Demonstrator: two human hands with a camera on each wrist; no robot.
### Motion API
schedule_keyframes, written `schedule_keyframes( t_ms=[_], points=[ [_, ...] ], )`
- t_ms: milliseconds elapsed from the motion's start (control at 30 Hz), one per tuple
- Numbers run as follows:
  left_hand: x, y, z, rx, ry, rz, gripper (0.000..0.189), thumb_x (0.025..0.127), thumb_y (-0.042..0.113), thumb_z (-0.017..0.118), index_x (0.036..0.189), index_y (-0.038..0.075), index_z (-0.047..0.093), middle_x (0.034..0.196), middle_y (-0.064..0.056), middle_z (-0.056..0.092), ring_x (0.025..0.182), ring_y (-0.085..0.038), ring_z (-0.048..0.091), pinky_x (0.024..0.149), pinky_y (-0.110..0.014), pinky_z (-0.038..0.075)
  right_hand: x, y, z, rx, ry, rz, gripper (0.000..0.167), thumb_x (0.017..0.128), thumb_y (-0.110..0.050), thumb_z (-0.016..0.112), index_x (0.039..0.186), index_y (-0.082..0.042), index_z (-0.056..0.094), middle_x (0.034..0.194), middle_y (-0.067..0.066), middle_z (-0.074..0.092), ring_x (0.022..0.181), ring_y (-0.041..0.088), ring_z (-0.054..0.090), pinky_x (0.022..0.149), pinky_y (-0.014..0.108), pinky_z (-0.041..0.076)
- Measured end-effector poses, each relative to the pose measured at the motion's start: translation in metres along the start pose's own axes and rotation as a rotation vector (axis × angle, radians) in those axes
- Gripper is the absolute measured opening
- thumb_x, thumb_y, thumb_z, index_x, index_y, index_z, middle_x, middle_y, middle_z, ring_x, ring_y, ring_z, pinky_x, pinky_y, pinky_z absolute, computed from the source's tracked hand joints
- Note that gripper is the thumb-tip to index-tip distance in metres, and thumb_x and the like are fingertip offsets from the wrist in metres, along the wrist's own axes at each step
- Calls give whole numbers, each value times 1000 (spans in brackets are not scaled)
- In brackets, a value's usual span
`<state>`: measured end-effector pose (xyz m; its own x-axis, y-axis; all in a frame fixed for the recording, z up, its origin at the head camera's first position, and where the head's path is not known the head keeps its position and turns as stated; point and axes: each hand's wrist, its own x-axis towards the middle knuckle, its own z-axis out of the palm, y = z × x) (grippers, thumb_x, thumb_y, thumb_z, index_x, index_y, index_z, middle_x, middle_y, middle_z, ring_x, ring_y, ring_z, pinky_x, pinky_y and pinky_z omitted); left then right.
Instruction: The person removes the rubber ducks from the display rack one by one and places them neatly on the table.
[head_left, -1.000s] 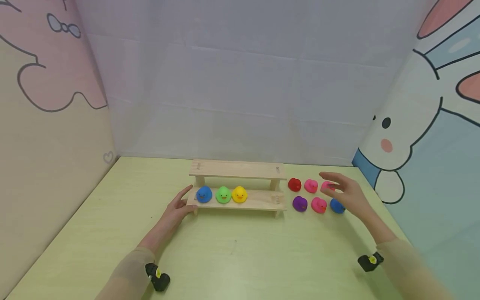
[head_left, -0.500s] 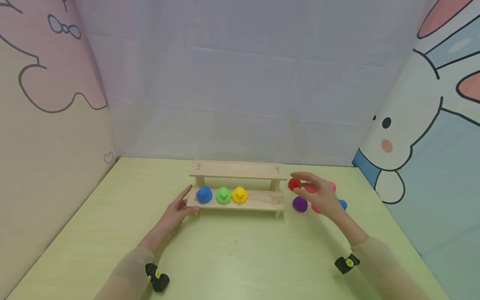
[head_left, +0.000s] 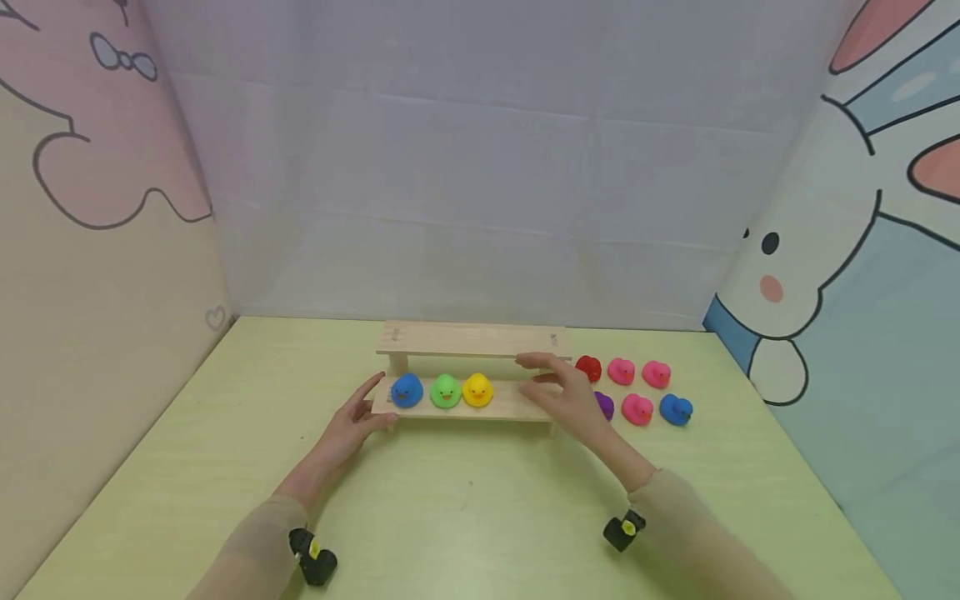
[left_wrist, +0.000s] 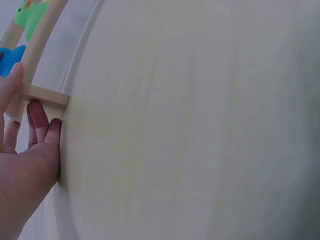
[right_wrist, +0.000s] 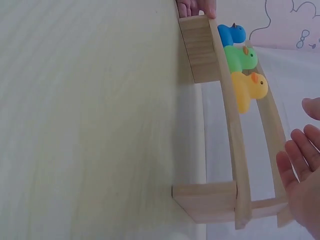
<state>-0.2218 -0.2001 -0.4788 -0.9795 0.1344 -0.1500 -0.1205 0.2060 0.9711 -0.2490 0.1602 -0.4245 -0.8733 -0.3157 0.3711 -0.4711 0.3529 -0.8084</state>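
A two-step wooden rack [head_left: 465, 339] stands on the table. Its lower step carries a blue duck [head_left: 407, 390], a green duck [head_left: 446, 390] and a yellow duck [head_left: 477, 390] in a row. My left hand [head_left: 348, 429] grips the rack's left end; in the left wrist view its thumb lies on the step edge and the other fingers curl at the leg [left_wrist: 45, 95]. Over the right part of the lower step is my right hand [head_left: 573, 408], to the right of the yellow duck. In the right wrist view its thumb and fingers [right_wrist: 300, 155] are apart, holding nothing.
Right of the rack several more ducks sit in two rows: red [head_left: 588, 368], pink [head_left: 621, 372], another pink [head_left: 656, 374], purple [head_left: 605, 405], a third pink [head_left: 637, 409] and blue [head_left: 677, 410]. A white sheet [head_left: 480, 167] hangs behind the table [head_left: 465, 517].
My right hand has moved left, from above the loose ducks to the right end of the rack's lower step. The left hand stays at the rack; the ducks have not moved.
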Motion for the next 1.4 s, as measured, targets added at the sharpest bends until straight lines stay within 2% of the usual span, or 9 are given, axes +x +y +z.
schedule_keyframes(
  t_ms=[233, 400, 667, 900, 1033, 1400],
  points=[
    [2, -1, 2, -36, 0, -9, 81, 95, 20, 67, 159, 32, 19, 134, -16, 51, 104, -7, 60, 95, -20, 43, 3, 1, 24, 33, 23, -31, 39, 90, -16, 72, 129, -14, 63, 132, 6, 65, 122, 26, 60, 98, 46, 52],
    [2, 1, 3, -40, -1, 6, 81, 95, 18, 66, 159, 29, 18, 134, -19, 49, 103, -5, 59, 91, -16, 44, 6, 1, 35, 63, 15, -50, 39, 89, -12, 73, 127, -10, 63, 132, 10, 65, 122, 29, 60, 98, 48, 52],
    [1, 1, 3, -54, 2, 0, 81, 95, 15, 66, 159, 29, 19, 136, -19, 49, 105, -4, 56, 92, -17, 44, 7, 2, 48, 81, 8, 7, 44, 88, -9, 73, 130, -5, 61, 135, 15, 62, 123, 37, 58, 101, 52, 49],
    [1, 0, 2, -76, 1, 0, 80, 95, 14, 66, 159, 30, 20, 131, -16, 51, 102, -2, 58, 91, -16, 45, 1, -37, 48, 83, -9, 93, 45, 87, -7, 74, 130, 0, 60, 133, 19, 60, 120, 41, 57, 98, 55, 49],
    [1, 1, 2, -59, 2, -2, 81, 95, 16, 66, 159, 29, 19, 132, -16, 52, 102, -3, 58, 91, -17, 45, 2, -38, 50, 63, -20, 113, 47, 87, -8, 74, 131, -2, 61, 134, 17, 60, 122, 38, 55, 100, 54, 48],
    [1, 1, 0, -55, 6, -13, 81, 95, 18, 66, 159, 29, 18, 133, -16, 52, 104, -2, 57, 91, -16, 44, 5, -40, 51, 115, -45, 118, 46, 87, -4, 73, 130, 0, 60, 135, 19, 59, 125, 42, 52, 104, 58, 43]
  ],
)
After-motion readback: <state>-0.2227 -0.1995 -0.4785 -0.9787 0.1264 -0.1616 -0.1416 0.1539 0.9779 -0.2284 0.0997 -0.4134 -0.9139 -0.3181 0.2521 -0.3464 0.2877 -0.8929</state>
